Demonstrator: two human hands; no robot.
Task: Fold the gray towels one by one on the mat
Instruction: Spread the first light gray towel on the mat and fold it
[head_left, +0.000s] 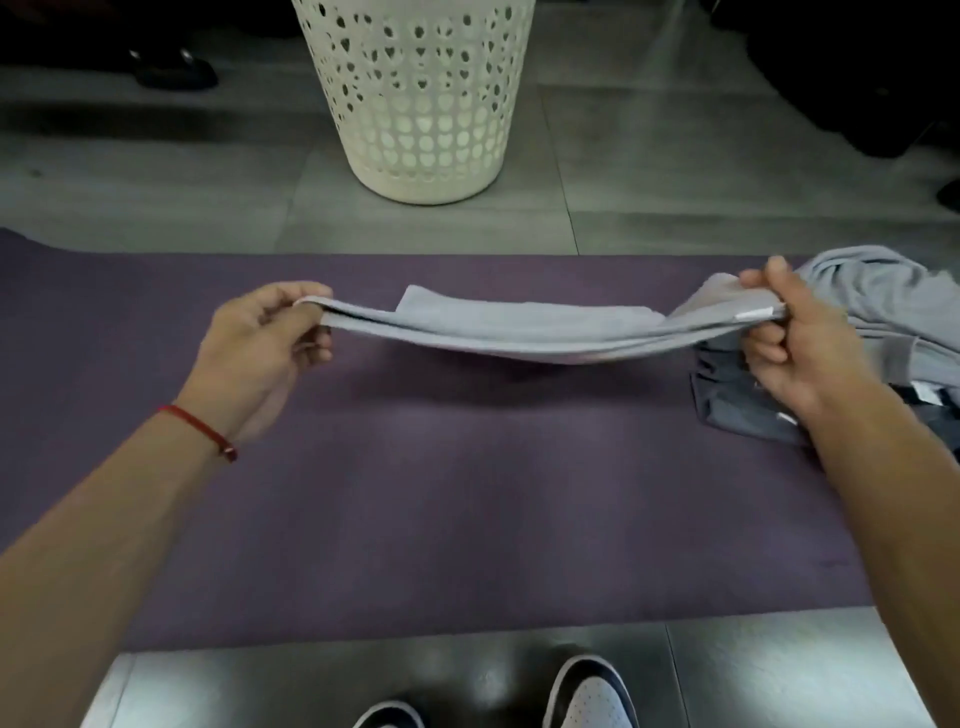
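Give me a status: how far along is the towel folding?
Early, by the look of it. Done: no finished folded towel shows on the purple mat. In hand: the left hand and right hand each pinch an end of one light gray towel, already doubled over, stretched above the mat. Left: a crumpled pile of gray towels at the mat's right end. The white laundry basket stands beyond; its contents can't be seen.
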